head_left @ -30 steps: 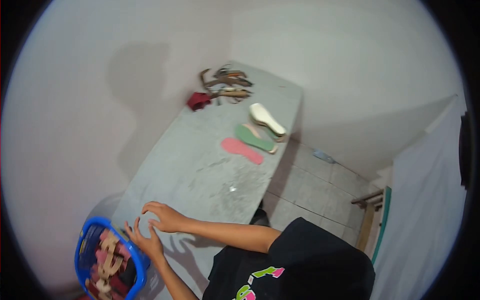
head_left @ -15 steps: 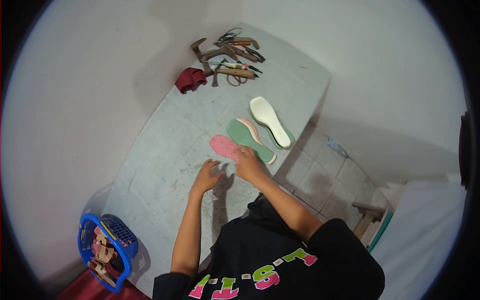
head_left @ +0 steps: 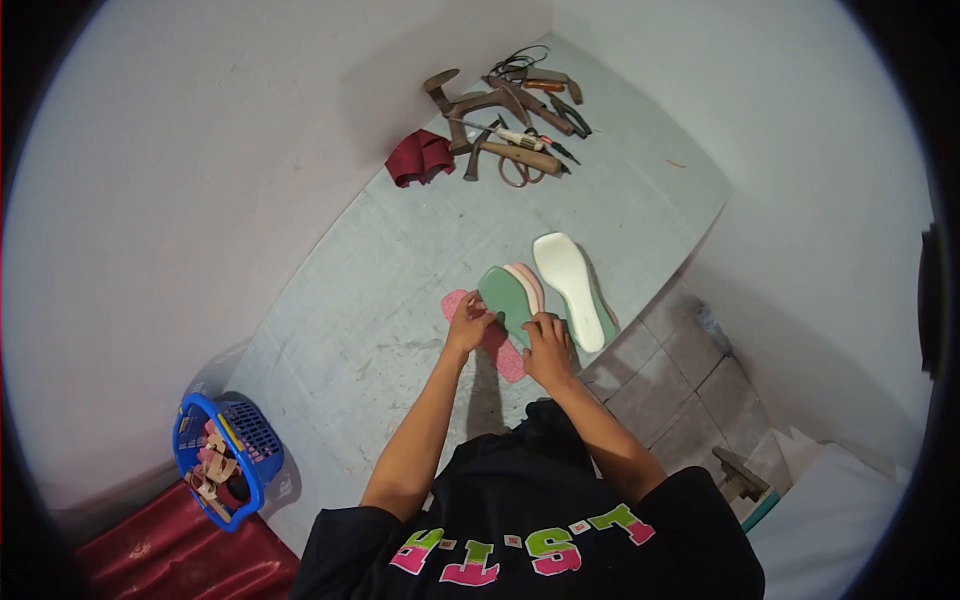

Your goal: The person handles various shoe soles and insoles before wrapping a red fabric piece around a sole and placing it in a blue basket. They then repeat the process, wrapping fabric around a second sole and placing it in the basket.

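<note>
A green shoe sole [head_left: 503,292] lies over pale pink sole layers [head_left: 526,283] near the table's right edge. My left hand [head_left: 466,327] has its fingers closed on the green sole's left edge. At its lower end, my right hand [head_left: 547,355] is curled round the sole, partly hiding it. A speckled pink sole piece [head_left: 508,362] lies under my left hand, its middle covered. Just right of these rests a white sole [head_left: 570,280] with a green one [head_left: 603,305] showing beneath it.
Toward the far end of the table are a metal shoe anvil [head_left: 455,112], a hammer [head_left: 520,155], pliers [head_left: 568,113] and dark red material [head_left: 420,158]. A blue basket [head_left: 262,455] of scraps stands at lower left. A plastic bottle [head_left: 712,328] lies on the floor.
My left hand has moved from the bare table onto the green sole. My right hand has shifted off the speckled pink piece to the green sole's lower end. The view has shifted.
</note>
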### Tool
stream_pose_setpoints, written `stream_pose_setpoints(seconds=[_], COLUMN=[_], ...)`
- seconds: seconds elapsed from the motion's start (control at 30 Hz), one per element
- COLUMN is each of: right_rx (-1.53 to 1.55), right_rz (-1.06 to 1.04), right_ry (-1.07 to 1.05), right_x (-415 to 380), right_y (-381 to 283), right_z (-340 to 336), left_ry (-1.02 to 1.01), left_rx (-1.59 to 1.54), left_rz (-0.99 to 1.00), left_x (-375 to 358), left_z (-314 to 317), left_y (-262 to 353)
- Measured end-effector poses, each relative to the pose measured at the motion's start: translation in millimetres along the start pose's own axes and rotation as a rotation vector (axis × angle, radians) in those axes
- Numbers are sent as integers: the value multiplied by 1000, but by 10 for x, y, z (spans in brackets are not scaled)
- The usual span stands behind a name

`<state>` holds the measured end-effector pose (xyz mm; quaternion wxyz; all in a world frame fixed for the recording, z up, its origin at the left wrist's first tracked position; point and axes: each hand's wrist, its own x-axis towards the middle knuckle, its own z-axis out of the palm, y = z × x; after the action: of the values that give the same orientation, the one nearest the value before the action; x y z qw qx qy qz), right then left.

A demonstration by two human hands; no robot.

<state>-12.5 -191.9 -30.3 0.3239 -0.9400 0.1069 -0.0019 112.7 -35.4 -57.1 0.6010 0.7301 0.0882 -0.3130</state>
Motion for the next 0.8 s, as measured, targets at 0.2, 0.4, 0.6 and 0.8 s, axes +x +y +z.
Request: stream_pose_setpoints(seconds=[0.2, 0.4, 0.6, 0.8], right_rx=[-20, -50, -69, 12], right_rz=[8, -114, -169, -363], right_ry=[-53, -80, -324, -620], right_x=[26, -9, 74, -9], right_y=[28, -81, -583, -1254], right_z=[-21, -44, 8, 540], left_ry=[-103, -15, 213, 453], left_rx=[-46, -401, -644, -747], left_rz=[-73, -163, -177, -149], left_x=[-11, -334, -957, -1507], left_z=[-111, -255, -746, -1511], left_y=[-84, -163, -264, -853])
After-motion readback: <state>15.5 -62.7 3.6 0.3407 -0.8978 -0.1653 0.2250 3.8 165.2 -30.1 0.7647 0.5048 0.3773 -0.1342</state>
